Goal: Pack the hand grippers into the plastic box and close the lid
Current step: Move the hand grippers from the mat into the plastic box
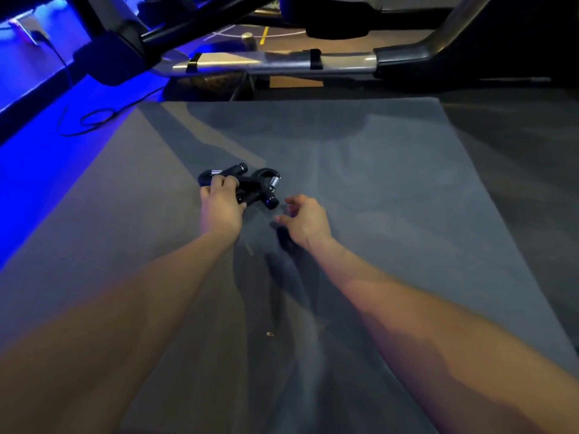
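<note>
— Inspector: What is recorded at the left?

— Assistant: Blue light is noted along the left edge, with a cable lying loose on the floor. A grey mat is spread ahead, smooth and matte, with soft creases.

— Inspector: And the left hand?

— Assistant: The left hand is laid on the grippers, fingers curled over the near handles of the cluster. A firm hold is judged likely, though the underside of the grasp is hidden.

— Inspector: The grippers themselves?

— Assistant: A small heap of black handles with bright coiled springs is seen on the mat, near its middle. Two seem to be tangled; the count cannot be confirmed. The long axis of the heap is judged to run left to right, slightly tilted.

— Inspector: The right hand?

— Assistant: The right hand is held half open and empty, fingers loosely bent, just beside the heap. The heap lies ahead and to the left of it. The left hand is the nearer, being in contact.

— Inspector: The box?

— Assistant: No plastic box is seen. Beyond the mat, a chrome machine frame is noted.
</note>
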Available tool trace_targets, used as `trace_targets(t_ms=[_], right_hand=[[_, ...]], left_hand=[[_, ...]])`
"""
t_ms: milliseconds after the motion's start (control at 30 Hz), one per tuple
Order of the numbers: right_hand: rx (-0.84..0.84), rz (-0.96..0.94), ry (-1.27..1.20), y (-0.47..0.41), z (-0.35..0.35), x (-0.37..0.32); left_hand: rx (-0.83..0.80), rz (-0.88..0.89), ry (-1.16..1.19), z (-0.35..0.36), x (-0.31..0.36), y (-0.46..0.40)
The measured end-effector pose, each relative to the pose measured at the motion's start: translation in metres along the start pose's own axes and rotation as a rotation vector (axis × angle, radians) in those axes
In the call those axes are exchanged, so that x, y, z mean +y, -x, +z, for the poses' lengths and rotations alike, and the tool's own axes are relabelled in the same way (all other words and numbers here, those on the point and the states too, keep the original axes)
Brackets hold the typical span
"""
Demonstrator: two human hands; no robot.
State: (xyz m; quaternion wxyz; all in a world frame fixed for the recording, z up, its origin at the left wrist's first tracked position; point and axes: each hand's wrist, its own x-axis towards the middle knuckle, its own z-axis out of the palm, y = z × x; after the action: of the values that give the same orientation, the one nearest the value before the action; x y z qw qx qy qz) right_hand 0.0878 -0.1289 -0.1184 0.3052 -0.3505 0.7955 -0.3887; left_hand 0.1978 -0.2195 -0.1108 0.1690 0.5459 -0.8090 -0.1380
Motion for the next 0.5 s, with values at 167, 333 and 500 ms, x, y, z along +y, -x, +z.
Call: trace_targets(t_ms=[167, 333, 500], right_hand=[[0.011, 0.003, -0.022, 0.01, -0.019, -0.003], [0.024, 0.016, -0.042, 0.029, -0.05, -0.012], [0.094, 0.015, -0.083, 0.055, -0.102, -0.023]], left_hand=[[0.071, 0.092, -0.123, -0.019, 0.013, -0.001], [0.267, -0.025, 0.191, -0.057, 0.04, 0.003], [0.271, -0.043, 0.497, -0.08, 0.1, 0.037]])
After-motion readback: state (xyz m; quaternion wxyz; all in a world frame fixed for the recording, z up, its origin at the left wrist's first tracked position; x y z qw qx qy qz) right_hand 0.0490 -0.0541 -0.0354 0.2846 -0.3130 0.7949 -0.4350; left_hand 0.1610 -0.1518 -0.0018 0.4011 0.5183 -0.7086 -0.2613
